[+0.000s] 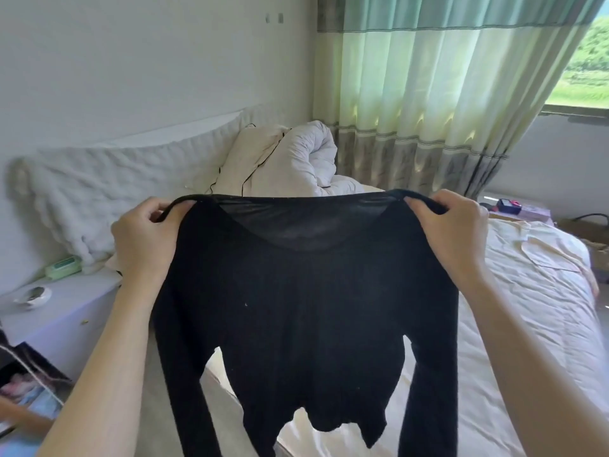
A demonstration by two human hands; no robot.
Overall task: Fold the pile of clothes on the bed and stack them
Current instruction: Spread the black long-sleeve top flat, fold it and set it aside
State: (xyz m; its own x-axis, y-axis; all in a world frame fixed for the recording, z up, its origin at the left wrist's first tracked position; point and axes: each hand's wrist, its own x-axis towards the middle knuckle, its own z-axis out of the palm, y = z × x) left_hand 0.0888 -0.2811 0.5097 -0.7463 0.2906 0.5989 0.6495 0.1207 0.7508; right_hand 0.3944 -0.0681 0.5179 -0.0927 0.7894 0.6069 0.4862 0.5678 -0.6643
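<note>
Both my left hand [145, 232] and right hand [451, 232] pinch black top [306, 308] shoulders, mid-frame; next: lay flat on bed [527, 324].

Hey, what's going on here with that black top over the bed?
A person is holding a black long-sleeved top up by its shoulders, left hand on one, right hand on the other. It hangs spread out over the bed, sleeves dangling, not yet folded. A cream garment lies flat further along the bed.
</note>
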